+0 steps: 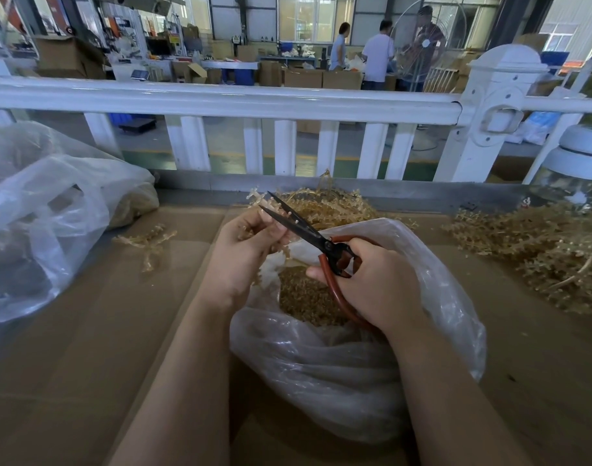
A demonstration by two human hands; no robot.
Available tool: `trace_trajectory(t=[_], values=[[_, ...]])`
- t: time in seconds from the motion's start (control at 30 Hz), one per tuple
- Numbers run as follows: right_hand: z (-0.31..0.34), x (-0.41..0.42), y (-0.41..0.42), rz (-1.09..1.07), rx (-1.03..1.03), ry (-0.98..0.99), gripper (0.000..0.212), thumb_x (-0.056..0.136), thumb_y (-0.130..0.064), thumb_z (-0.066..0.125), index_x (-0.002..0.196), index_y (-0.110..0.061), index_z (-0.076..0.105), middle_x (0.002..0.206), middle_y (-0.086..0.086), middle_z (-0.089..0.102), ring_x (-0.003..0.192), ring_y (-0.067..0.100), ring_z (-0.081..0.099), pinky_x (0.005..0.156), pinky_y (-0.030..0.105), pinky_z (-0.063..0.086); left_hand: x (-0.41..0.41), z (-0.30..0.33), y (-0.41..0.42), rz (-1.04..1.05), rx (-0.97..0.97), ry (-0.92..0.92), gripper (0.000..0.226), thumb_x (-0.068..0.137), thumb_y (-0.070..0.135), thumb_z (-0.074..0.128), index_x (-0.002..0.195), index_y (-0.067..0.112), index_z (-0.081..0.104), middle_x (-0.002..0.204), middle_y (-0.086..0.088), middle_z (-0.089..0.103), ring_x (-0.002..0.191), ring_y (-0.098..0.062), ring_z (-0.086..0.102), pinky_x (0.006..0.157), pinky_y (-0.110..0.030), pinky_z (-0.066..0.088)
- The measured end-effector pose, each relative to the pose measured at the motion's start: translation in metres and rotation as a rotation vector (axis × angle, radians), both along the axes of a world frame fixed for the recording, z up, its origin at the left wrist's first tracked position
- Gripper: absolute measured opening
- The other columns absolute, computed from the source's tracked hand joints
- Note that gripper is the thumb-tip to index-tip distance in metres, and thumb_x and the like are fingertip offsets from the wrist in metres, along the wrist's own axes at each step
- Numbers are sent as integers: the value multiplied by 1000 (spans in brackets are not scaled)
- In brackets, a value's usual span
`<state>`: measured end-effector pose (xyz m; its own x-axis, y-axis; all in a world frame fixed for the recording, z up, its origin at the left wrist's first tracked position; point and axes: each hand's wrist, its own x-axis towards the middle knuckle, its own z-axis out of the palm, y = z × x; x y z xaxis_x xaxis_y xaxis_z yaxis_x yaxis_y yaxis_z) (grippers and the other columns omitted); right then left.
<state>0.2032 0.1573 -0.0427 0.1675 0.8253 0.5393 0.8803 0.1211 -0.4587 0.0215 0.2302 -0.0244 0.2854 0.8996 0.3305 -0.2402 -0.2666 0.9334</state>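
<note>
My right hand (372,284) grips the red handles of black-bladed scissors (301,227), whose blades stand parted and point up and left. My left hand (247,250) pinches a pale tan plastic sprig (258,196) whose tip lies between the blades. Both hands hover over an open clear plastic bag (355,375) that holds a heap of small tan cut pieces (304,297). The bag rests on a cardboard-covered table (103,331).
A tangle of tan sprigs (321,203) lies behind the bag, a bigger pile (540,250) at the right, a loose sprig (146,240) at the left. A large clear bag (42,216) fills the left. A white railing (254,102) borders the table's far side; people stand beyond.
</note>
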Motion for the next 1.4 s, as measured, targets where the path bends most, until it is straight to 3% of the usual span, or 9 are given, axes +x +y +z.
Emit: trace_trajectory(t=[0.33, 0.43, 0.53, 0.63, 0.8, 0.93, 1.07, 1.27, 1.4], values=[[0, 0, 1, -7, 13, -4, 78, 67, -94, 38, 90, -27, 71, 77, -18, 69, 66, 0, 59, 60, 5, 42, 3, 1, -2, -5, -3, -44, 23, 93, -4, 56, 105, -23, 53, 101, -23, 63, 92, -28, 60, 90, -37, 50], [0, -1, 0, -5, 22, -1, 73, 68, -94, 38, 89, -30, 66, 74, -22, 62, 64, -3, 56, 59, 6, 41, 4, 1, -4, -10, 22, 6, 9, 92, -4, 57, 96, -8, 64, 89, -16, 66, 87, -26, 60, 84, -33, 50], [1, -3, -1, -16, 51, 0, 70, 70, -92, 38, 88, -30, 64, 73, -23, 58, 62, -5, 51, 56, 4, 36, 6, 1, -6, -34, 60, 39, 15, 90, -3, 60, 87, 8, 70, 78, 0, 69, 80, -15, 64, 77, -23, 52], [0, -2, 0, -17, 48, -8, 70, 70, -91, 38, 83, -27, 64, 69, -20, 59, 60, -4, 53, 57, 8, 41, 8, 1, -6, -43, 69, 37, 18, 90, -3, 61, 84, 12, 70, 77, 2, 70, 78, -12, 65, 75, -21, 52], [0, -1, 0, -32, 28, -5, 69, 68, -93, 39, 82, -30, 63, 68, -20, 60, 61, -5, 53, 56, 6, 38, 6, 0, -5, -78, 38, -29, 6, 86, 4, 64, 87, 7, 69, 79, -6, 69, 78, -18, 63, 75, -24, 52], [0, -1, 1, -33, 31, -6, 70, 67, -92, 38, 83, -29, 63, 69, -19, 61, 64, -3, 56, 59, 10, 43, 2, -1, -1, -64, -46, -162, 17, 88, 8, 63, 99, -4, 65, 80, -7, 70, 71, -15, 65, 69, -24, 53], [0, -1, 0, -18, 34, -4, 69, 67, -93, 38, 80, -29, 62, 67, -20, 60, 64, -3, 57, 58, 13, 46, 4, -1, -3, -50, -31, -142, 13, 82, 18, 66, 83, 6, 67, 71, -2, 66, 67, -11, 60, 71, -22, 52], [-1, -1, 0, -10, 55, 17, 62, 68, -91, 42, 79, -33, 61, 65, -22, 59, 63, -4, 57, 56, 5, 39, 3, -2, -1, -45, -39, -141, 8, 84, 15, 66, 81, 7, 67, 74, 1, 68, 69, -7, 61, 73, -18, 53], [-2, -1, 1, -1, 46, -1, 57, 67, -92, 41, 82, -38, 53, 65, -26, 53, 63, -7, 53, 57, 7, 37, 3, -3, -1, -15, -38, -137, 26, 83, 16, 68, 92, -8, 64, 90, -18, 63, 81, -23, 54, 78, -25, 49]])
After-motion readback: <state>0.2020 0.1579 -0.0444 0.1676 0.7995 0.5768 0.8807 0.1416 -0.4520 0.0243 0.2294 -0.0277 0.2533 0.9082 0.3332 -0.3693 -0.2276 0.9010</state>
